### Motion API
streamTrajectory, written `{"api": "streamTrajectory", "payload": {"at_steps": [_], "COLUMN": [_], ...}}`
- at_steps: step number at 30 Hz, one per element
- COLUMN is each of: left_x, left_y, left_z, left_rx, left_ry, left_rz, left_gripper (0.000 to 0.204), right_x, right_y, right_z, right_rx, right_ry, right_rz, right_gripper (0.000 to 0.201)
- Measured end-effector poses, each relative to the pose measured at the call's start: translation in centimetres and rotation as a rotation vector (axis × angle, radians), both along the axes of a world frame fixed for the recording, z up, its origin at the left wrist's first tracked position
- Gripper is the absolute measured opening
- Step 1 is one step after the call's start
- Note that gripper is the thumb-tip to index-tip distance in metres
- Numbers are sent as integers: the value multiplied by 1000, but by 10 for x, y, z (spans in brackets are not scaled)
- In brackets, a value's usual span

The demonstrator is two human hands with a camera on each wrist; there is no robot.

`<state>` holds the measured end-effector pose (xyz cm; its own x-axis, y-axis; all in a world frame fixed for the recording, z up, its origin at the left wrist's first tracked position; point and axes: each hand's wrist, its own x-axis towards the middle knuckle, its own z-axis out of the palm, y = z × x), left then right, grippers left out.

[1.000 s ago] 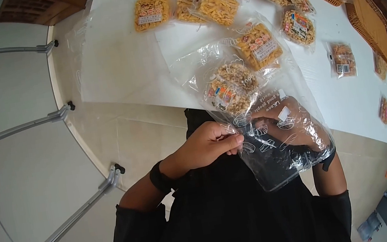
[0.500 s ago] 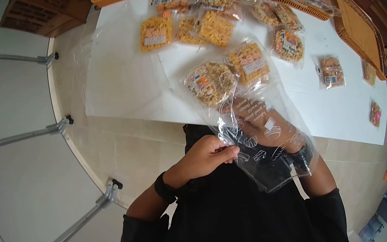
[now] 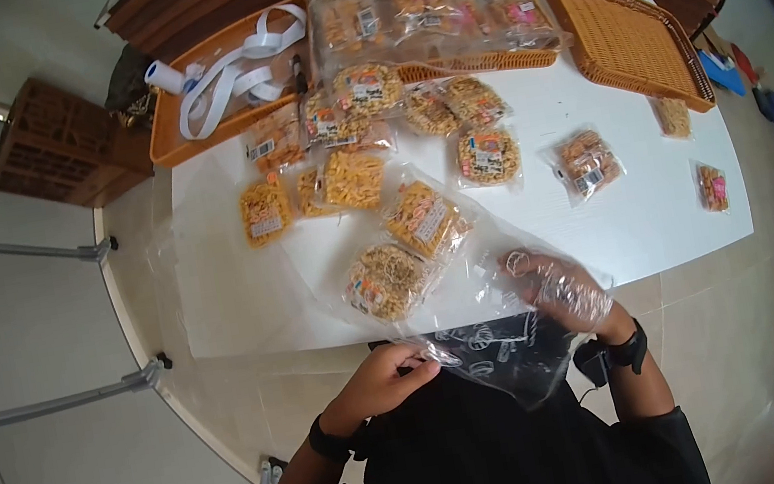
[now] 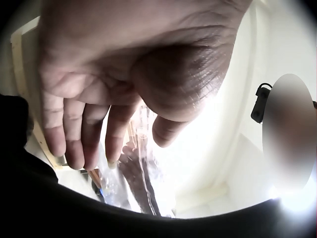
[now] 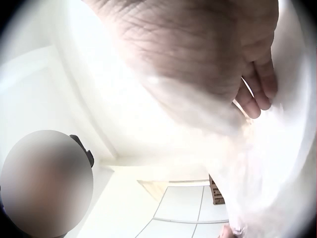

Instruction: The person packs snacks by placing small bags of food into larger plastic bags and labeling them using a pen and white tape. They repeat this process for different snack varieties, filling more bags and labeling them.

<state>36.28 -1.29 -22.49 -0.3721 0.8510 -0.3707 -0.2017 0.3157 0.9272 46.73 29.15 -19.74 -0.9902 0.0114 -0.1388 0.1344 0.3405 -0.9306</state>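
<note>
A clear printed plastic bag [image 3: 487,360] spans the table's near edge in the head view. My left hand [image 3: 383,379] pinches its near-left edge between thumb and fingers; the left wrist view shows the film beside the index finger [image 4: 119,134]. My right hand [image 3: 556,288] lies inside the bag, seen through the film, with its fingers extended in the right wrist view. Beyond the hands, under the film, are a pack of yellow snack sticks [image 3: 426,221] and a pack of pale puffed-grain snack [image 3: 385,283], side by side at the bag's far end.
More snack packs [image 3: 352,180] lie on the white table [image 3: 245,305]. Behind them stand a tray with white ribbon [image 3: 231,89], a basket heaped with bagged packs [image 3: 422,13] and a wicker tray [image 3: 634,41]. Single packs [image 3: 587,162] lie toward the right. Metal-framed panels [image 3: 25,320] stand at left.
The head view has tilted up, showing more of the table's back. My right hand has shifted right inside the bag, away from the two packs. My left hand keeps its pinch.
</note>
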Motion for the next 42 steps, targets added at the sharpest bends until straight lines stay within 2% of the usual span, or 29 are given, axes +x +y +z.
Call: {"api": "streamTrajectory", "payload": {"at_steps": [1,2,4,7,8,9,11,12,13,15,16,17,18,20,23,24,27,28,30,34,37,38,42], "left_x": [-3,-6,-12,-14,-10,-11,-13,-12,-13,-19,-21,-22,-22,-22,-34,-37,-45,-48,-49,-49,-49,-48,-45], "left_y": [-2,-5,-12,-27,-34,-37,-44,-49,-49,-45,-38,-28,-21,-14,-14,-15,-1,0,12,24,23,22,20], "left_z": [1,5,21,38,38,44,58,57,59,66,71,77,79,76,67,63,54,50,47,43,39,39,35], "left_rx": [-3,-51,-150,-168,-147,-205,-322,-318,-300,-256,-247,-237,-226,-138,-47,-28,-103,-157,-136,-125,-81,-88,-95], "left_ry": [-8,-7,-9,117,156,185,239,261,265,275,290,304,319,395,608,693,888,882,912,870,754,763,777], "left_rz": [-24,-45,-81,-23,113,145,203,230,166,33,27,23,20,118,295,357,409,345,306,246,219,224,238], "left_gripper": [26,25,24,22,23,23,25,30,30,31,30,28,27,23,19,20,31,40,44,51,51,51,51], "right_x": [1,1,11,35,49,45,52,41,25,-13,-38,-60,-82,-120,-166,-169,-179,-183,-193,-195,-188,-184,-159], "right_y": [10,19,36,78,92,89,123,124,123,121,112,105,98,87,81,79,80,82,91,103,113,121,141], "right_z": [2,-6,3,-7,-11,-10,1,11,20,35,42,50,47,41,10,13,20,21,25,19,33,33,18], "right_rx": [-35,-11,-37,-190,-376,-316,-229,-193,-156,-57,102,237,552,750,854,807,843,805,733,663,708,783,900], "right_ry": [-52,76,29,6,-153,-51,-31,53,139,165,231,129,328,360,355,324,302,254,152,181,17,17,206], "right_rz": [-50,-44,-47,-56,-246,-261,-539,-591,-646,-524,-390,-267,-119,68,133,154,231,255,288,286,304,343,143], "right_gripper": [32,33,32,36,39,30,14,10,9,6,12,26,41,63,72,78,75,72,65,56,60,68,76]}}
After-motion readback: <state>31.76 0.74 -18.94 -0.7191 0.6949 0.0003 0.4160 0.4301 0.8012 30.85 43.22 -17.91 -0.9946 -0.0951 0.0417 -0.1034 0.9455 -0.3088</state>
